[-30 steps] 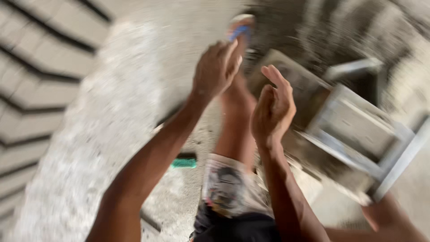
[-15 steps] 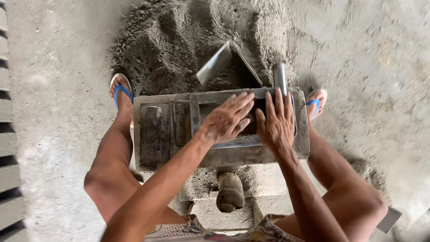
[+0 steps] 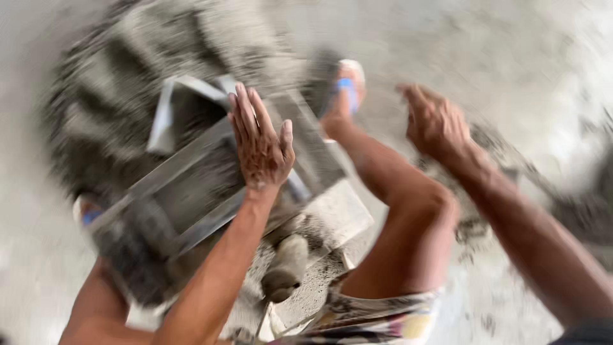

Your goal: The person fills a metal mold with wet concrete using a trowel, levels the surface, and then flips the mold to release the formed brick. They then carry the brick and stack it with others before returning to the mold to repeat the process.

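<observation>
Heavy motion blur throughout. Left hand (image 3: pixel 260 144), centre of frame, fingers spread flat, palm down over the grey metal block mould (image 3: pixel 191 191); grip wide, holding nothing; contact with the mould cannot be told. Right hand (image 3: pixel 434 121), upper right, is loosely open and empty, well apart from the mould. The mould sits tilted at centre left, between the knees. A grey sand heap (image 3: pixel 159 57) fills the upper left. A blue-strapped sandal (image 3: pixel 348 80) lies at upper centre.

Left hand (image 3: pixel 260 144) open flat, right hand (image 3: pixel 436 121) loosely spread.
</observation>
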